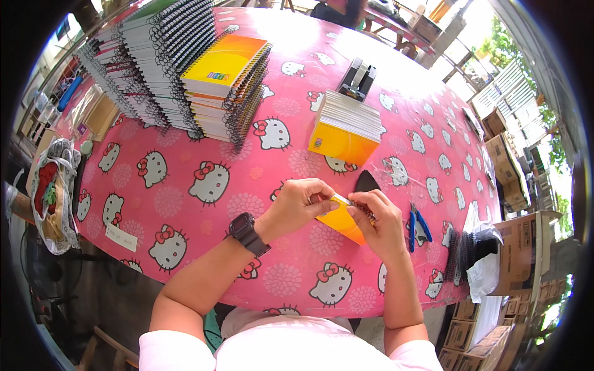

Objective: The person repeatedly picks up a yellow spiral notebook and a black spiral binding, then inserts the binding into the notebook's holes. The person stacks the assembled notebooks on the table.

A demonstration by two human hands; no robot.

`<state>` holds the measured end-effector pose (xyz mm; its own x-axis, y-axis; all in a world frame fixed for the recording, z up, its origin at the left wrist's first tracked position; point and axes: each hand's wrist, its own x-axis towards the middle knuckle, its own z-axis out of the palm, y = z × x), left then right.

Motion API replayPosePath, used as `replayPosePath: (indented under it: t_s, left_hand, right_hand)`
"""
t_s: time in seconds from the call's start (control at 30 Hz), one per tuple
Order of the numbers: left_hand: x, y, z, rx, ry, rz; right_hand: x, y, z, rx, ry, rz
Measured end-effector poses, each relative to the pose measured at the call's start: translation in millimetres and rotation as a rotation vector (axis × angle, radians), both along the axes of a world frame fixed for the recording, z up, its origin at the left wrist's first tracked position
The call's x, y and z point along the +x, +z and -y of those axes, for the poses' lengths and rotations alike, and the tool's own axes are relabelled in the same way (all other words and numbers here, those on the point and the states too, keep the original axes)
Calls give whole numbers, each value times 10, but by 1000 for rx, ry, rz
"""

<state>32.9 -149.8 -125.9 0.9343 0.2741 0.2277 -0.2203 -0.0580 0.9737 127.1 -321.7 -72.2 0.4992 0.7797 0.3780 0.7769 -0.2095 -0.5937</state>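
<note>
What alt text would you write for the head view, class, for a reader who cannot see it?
Both hands, left hand and right hand, hold a small yellow notebook over a pink cat-print tablecloth. Stacked spiral notebooks and blue pliers lie nearby.

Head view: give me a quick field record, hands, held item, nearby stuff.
left hand: grips the top edge of a yellow notebook
right hand: pinches the notebook's wire binding
table: pink cartoon-cat cloth
right of hands: blue-handled pliers, lying flat
behind hands: unbound notebook stack
far left: spiral notebook piles
</note>
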Motion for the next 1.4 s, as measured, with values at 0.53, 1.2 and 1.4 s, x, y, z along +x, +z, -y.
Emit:
replayPosePath:
  t_s: [0.53,1.2,1.4]
  left_hand:
    - [15,-46,-6,49,4,60]
    - [73,-188,-340,-167,-264,-112]
    - [49,-196,-343,-189,-269,-131]
  right_hand:
    - [-57,-4,-34,3,3,91]
    - [784,-336,349,-279,27,-73]
    - [735,-395,225,-182,74,-324]
